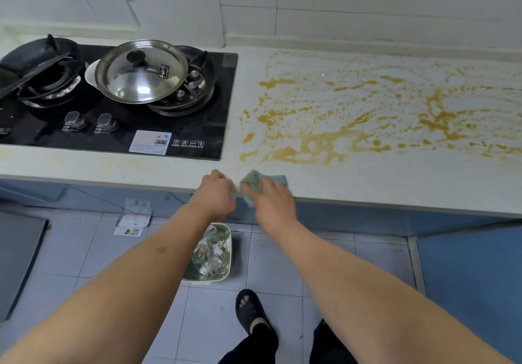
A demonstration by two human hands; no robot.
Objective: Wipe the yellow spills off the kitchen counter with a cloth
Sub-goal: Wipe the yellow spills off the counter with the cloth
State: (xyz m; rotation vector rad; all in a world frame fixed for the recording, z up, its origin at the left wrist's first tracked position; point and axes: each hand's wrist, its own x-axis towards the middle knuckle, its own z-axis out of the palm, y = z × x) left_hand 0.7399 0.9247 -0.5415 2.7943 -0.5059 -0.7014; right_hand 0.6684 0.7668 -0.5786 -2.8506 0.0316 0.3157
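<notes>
Right hand (271,197) fingers curl over the cloth (255,182) at the counter (367,182) edge; left hand (216,191) fingers curled shut

Green cloth (255,182) bunched at counter (367,182) front edge; yellow spills (353,115) beyond.

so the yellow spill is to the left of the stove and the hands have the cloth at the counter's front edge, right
Not quite. In the head view the yellow spill is to the right of the stove, not the left. The hands do have the cloth at the counter's front edge.
</notes>
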